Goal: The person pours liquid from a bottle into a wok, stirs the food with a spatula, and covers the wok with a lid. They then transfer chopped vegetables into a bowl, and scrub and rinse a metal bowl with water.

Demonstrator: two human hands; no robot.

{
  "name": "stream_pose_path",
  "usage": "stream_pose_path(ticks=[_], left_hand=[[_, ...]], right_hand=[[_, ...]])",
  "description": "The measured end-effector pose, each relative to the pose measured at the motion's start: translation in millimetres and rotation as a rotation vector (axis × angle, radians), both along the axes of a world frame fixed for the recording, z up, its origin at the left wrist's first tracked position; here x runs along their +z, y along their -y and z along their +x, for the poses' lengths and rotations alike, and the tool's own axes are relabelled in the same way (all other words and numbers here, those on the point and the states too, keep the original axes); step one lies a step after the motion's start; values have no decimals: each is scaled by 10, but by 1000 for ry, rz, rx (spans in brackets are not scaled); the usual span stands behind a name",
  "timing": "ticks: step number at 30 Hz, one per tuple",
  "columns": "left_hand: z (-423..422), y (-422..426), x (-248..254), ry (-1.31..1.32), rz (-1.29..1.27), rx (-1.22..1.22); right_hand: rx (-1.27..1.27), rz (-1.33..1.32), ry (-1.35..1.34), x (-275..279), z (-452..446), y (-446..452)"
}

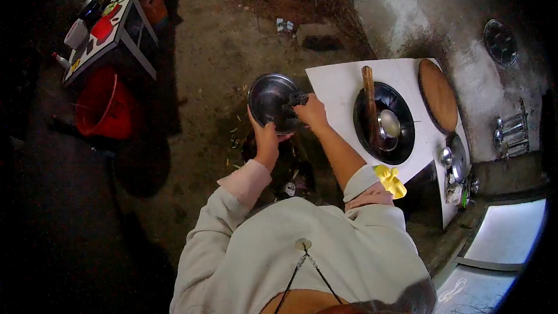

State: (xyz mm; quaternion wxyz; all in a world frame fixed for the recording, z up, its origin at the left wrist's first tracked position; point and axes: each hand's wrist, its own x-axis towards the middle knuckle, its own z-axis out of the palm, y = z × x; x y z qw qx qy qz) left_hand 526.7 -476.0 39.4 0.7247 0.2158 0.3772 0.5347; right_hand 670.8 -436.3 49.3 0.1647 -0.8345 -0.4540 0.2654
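A round metal bowl (266,92) is held out over the floor, its inside facing me. My left hand (267,143) grips its lower rim, thumb inside and fingers behind the wall. Inside the bowl's right part, my right hand (313,111) is closed on a dark, rough-looking scouring pad (298,99), which appears pressed to the metal. Part of the right fingers is hidden by the pad and the shadow.
Right of the bowl, a white counter (331,81) bears a black wok (408,131) with a wooden-handled ladle (389,123), and a round wooden board (439,96). At left stand a red bucket (119,107) and a table (138,61) crowded with food and dishes.
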Motion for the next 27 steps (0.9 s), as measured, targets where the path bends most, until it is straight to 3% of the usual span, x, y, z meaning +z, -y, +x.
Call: stream_pose_path(ticks=[4, 6, 7, 9, 10, 12, 14, 16, 19, 21, 22, 24, 27], left_hand=[[-280, 24, 13, -139, -142, -207], [-506, -214, 144, -339, -147, -465], [-598, -364, 56, -309, -66, -536], [-712, -610, 127, -285, -69, -664], [-748, -680, 194, -259, -65, -794], [-712, -709, 328, -293, -69, -836], [-664, -721, 365, -336, -113, -980], [-608, -636, 400, -360, -114, -868], [-483, -512, 304, -323, -125, -644], [-406, -425, 244, -261, -142, -533], [-381, -389, 241, -240, -124, -421], [-322, -326, 144, -214, -102, -307], [-164, -243, -150, -48, -36, -14]], right_hand=[[143, 19, 49, -251, 311, -69], [414, 261, 227, -229, 460, -152], [416, 252, 222, -84, 443, -196], [588, -144, -85, 391, 339, -310], [594, -144, -88, 434, 297, -365], [875, 61, 217, 527, 164, -445], [958, 75, 300, 683, 2, -459], [1036, 87, 387, 726, -51, -430], [960, 166, 458, 584, -8, -390], [627, 193, 448, 430, 26, -267], [627, 196, 452, 394, 1, -202], [185, -8, 337, 378, -92, -71], [95, 71, 166, 90, -12, 10]])
